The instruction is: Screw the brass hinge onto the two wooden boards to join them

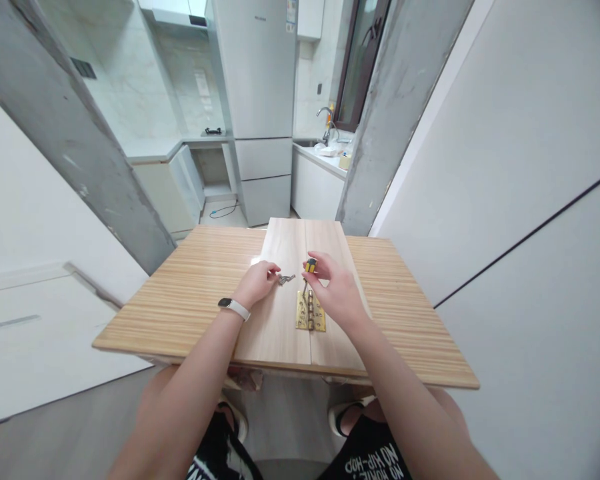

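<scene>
Right hand (pixel 336 288) gripping a yellow-handled screwdriver (pixel 309 270) over a brass hinge (pixel 307 316), left hand (pixel 258 281) pinching screws (pixel 285 279) just beside, pale boards (pixel 290 293) beneath both hands

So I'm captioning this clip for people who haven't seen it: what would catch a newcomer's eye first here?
Probably the shiny brass hinge lying across the seam of two pale wooden boards on the striped wooden table. Just above it, the right hand holds a small yellow-and-black screwdriver upright, while the left hand, with a white wristband, pinches small grey screws.
</scene>
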The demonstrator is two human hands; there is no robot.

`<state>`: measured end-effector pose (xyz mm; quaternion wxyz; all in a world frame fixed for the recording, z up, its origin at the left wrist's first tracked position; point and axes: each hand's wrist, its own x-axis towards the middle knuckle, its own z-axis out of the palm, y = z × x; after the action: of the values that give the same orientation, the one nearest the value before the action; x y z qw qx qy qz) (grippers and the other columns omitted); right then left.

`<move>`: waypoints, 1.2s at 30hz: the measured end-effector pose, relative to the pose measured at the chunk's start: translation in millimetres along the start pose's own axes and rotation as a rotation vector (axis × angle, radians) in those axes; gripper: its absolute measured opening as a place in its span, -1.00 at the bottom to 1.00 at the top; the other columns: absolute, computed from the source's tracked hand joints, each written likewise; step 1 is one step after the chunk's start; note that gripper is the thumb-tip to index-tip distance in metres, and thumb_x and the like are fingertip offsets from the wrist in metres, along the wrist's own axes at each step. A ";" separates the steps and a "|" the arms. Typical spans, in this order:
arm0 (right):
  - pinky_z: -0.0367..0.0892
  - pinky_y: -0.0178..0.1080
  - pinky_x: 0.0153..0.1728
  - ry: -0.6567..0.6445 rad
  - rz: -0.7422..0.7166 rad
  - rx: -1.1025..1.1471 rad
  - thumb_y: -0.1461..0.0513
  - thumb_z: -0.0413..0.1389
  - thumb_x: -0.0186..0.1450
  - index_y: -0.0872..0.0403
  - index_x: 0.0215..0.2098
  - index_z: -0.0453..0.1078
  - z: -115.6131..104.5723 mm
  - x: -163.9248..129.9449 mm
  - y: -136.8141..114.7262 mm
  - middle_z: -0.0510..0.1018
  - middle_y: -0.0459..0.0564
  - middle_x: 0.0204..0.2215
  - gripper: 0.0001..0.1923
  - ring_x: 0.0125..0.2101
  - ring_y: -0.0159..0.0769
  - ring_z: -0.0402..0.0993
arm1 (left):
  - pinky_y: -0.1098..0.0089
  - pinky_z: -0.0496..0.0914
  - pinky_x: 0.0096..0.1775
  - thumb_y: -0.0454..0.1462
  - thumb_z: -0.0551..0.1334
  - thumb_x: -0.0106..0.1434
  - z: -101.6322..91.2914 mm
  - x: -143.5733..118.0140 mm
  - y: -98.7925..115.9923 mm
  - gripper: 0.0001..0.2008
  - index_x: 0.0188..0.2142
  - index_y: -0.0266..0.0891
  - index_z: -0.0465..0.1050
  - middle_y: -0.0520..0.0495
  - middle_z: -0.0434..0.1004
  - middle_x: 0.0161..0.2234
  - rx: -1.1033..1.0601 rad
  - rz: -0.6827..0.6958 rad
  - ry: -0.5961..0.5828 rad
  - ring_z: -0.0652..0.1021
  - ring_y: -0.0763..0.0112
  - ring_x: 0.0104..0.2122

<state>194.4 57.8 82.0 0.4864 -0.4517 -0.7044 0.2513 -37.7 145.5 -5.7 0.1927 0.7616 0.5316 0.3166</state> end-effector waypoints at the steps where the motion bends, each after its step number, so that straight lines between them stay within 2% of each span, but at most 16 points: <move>1: 0.59 -0.01 0.06 0.010 0.013 0.009 0.23 0.24 0.37 -0.02 0.23 0.41 0.6 -0.8 0.6 0.71 0.06 -0.07 -0.55 -0.09 -0.13 0.71 | 0.31 0.49 -0.16 -0.35 0.32 0.26 2.7 1.0 -1.0 -0.80 -0.14 -0.25 0.68 -0.19 0.69 -0.21 0.010 0.005 0.000 0.62 0.28 -0.28; 7: 0.59 -0.01 0.06 0.126 -0.032 0.071 0.21 0.25 0.37 -0.05 0.10 0.48 -9.5 -2.4 -18.2 0.73 0.02 -0.05 -0.68 -0.09 -0.13 0.72 | 0.33 0.45 -0.18 -0.38 0.34 0.24 7.1 4.8 -0.1 -0.91 -0.33 -0.23 0.66 -0.14 0.65 -0.27 0.034 0.006 -0.005 0.59 0.30 -0.30; 12: 0.54 0.02 0.09 0.204 -0.113 0.054 0.16 0.20 0.43 -0.08 0.16 0.43 -36.0 -8.7 -36.5 0.69 0.02 -0.05 -0.66 -0.05 -0.15 0.67 | 0.32 0.43 -0.21 -0.38 0.25 0.31 -5.3 -4.9 8.1 -0.88 -0.29 -0.24 0.60 -0.11 0.66 -0.31 0.011 -0.030 0.045 0.60 0.28 -0.30; 15: 0.48 0.05 0.11 0.216 -0.092 -0.046 0.14 0.16 0.46 -0.09 0.20 0.41 -54.7 -23.7 -31.8 0.63 0.03 -0.03 -0.65 -0.03 -0.15 0.60 | 0.34 0.44 -0.21 -0.34 0.21 0.36 -17.1 -15.9 19.7 -0.87 -0.23 -0.23 0.57 -0.08 0.67 -0.29 -0.034 -0.028 0.068 0.61 0.31 -0.29; 18: 0.45 0.07 0.10 0.261 -0.024 -0.140 0.11 0.14 0.47 -0.09 0.20 0.43 -67.7 -42.9 -18.5 0.61 0.05 0.00 -0.64 -0.03 -0.12 0.57 | 0.35 0.47 -0.20 -0.32 0.23 0.36 -21.9 -24.1 37.3 -0.88 -0.25 -0.23 0.58 -0.06 0.67 -0.29 -0.161 0.039 0.029 0.61 0.33 -0.29; 24: 0.49 0.03 0.04 0.350 0.068 -0.168 0.08 0.13 0.46 -0.05 0.23 0.42 -72.8 -81.4 -3.4 0.61 0.11 0.00 -0.60 -0.07 -0.10 0.58 | 0.34 0.48 -0.16 -0.32 0.25 0.38 -2.4 -20.9 78.4 -0.86 -0.18 -0.22 0.63 -0.07 0.70 -0.24 -0.208 0.161 -0.100 0.63 0.32 -0.24; 27: 0.45 0.03 0.10 0.307 0.093 -0.269 0.10 0.08 0.49 -0.05 0.24 0.39 -74.0 -96.7 -5.4 0.59 0.13 0.08 -0.61 0.05 -0.06 0.55 | 0.33 0.47 -0.14 -0.34 0.26 0.38 12.7 -14.7 93.1 -0.85 -0.19 -0.22 0.64 -0.08 0.72 -0.21 -0.144 0.246 -0.193 0.64 0.30 -0.21; 30: 0.44 0.02 0.12 0.159 0.112 -0.400 0.13 0.03 0.51 0.00 0.22 0.39 -71.3 -105.5 -3.5 0.58 0.17 0.12 -0.64 0.13 -0.03 0.53 | 0.31 0.46 -0.08 -0.35 0.25 0.38 25.7 -8.8 98.7 -0.84 -0.18 -0.21 0.64 -0.09 0.72 -0.18 -0.072 0.292 -0.209 0.64 0.26 -0.17; 33: 0.50 -0.01 -0.03 -0.058 0.182 -0.549 0.12 0.10 0.48 0.05 0.09 0.48 -57.8 -109.2 4.9 0.66 0.16 -0.01 -0.70 -0.04 0.00 0.63 | 0.32 0.47 -0.08 -0.36 0.21 0.40 35.4 -5.2 97.8 -0.82 -0.17 -0.21 0.63 -0.10 0.72 -0.18 -0.028 0.250 -0.190 0.64 0.26 -0.16; 36: 0.52 -0.05 -0.12 -0.192 0.233 -0.672 0.11 0.16 0.46 0.05 0.04 0.54 -36.3 -109.8 12.9 0.67 0.14 -0.05 -0.72 -0.13 -0.02 0.66 | 0.35 0.47 -0.13 -0.35 0.17 0.42 41.2 -5.1 96.0 -0.81 -0.19 -0.20 0.60 -0.09 0.70 -0.19 0.002 0.214 -0.223 0.64 0.27 -0.18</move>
<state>245.6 -36.0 36.0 0.2107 -0.6379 -0.7339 0.1006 55.4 107.9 23.5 0.2151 0.8444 0.4230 0.2485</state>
